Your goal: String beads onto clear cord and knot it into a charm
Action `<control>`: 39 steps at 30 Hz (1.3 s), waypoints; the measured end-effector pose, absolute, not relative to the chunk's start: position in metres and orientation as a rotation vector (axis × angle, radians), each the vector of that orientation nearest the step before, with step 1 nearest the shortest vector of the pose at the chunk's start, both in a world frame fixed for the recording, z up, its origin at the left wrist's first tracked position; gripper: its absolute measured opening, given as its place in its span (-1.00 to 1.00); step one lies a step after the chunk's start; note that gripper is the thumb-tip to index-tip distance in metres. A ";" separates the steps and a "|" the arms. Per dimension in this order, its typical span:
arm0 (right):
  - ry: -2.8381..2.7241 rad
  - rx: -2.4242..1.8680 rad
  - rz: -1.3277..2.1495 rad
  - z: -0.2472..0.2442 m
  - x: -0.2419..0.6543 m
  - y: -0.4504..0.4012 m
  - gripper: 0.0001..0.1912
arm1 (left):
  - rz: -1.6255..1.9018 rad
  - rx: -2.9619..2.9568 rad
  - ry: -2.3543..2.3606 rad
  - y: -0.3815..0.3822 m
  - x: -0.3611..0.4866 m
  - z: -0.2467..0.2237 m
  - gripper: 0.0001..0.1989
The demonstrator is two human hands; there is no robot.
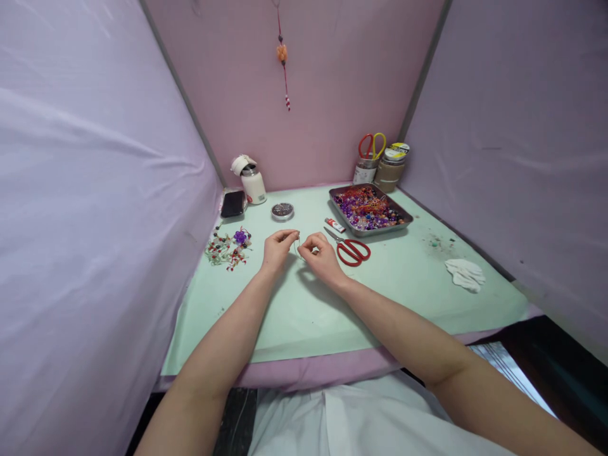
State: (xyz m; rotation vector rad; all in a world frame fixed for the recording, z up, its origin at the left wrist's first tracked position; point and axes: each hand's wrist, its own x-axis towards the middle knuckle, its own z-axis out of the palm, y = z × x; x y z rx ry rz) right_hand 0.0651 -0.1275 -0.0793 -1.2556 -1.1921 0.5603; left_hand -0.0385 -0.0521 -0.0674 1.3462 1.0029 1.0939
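Over the middle of the pale green table, my left hand point(278, 249) pinches a thin cord point(296, 248) between thumb and fingers. My right hand point(319, 253) is closed on the same cord just beside it, a small gap between the two hands. Red-handled scissors point(353, 251) lie right of my right hand, their blades pointing up and left. A small red and white tube point(335, 225) rests just behind them. Left of my left hand is a loose heap of beaded strings point(227, 249) with a purple flower-like piece point(240, 237).
At the back right, a metal tray point(380, 232) holds many beads and threads. Behind it stand two jars point(390, 174). A round dish point(282, 211), a phone point(233, 204) and a white bottle point(254, 185) sit back left. White cloth point(465, 275) lies right. A beaded string point(282, 53) hangs behind.
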 end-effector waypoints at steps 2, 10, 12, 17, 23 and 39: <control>-1.196 -1.273 0.543 -0.080 0.066 -0.127 -0.87 | 1.101 1.363 1.000 -0.052 -0.038 -0.068 -0.79; -1.190 -1.323 0.519 -0.080 0.071 -0.124 -0.85 | 1.084 1.410 0.990 -0.053 -0.039 -0.071 -0.79; -1.168 -1.327 0.536 -0.081 0.073 -0.122 -0.86 | 1.076 1.421 0.987 -0.054 -0.038 -0.071 -0.79; -1.081 -1.324 0.638 -0.083 0.077 -0.117 -0.81 | 1.062 1.475 0.965 -0.056 -0.038 -0.069 -0.78; -0.943 -1.288 0.867 -0.079 0.083 -0.116 -0.70 | 1.035 1.549 0.921 -0.054 -0.039 -0.069 -0.77; -0.762 -1.036 1.161 -0.067 0.094 -0.117 -0.80 | 0.854 1.534 0.843 -0.057 -0.042 -0.063 -0.73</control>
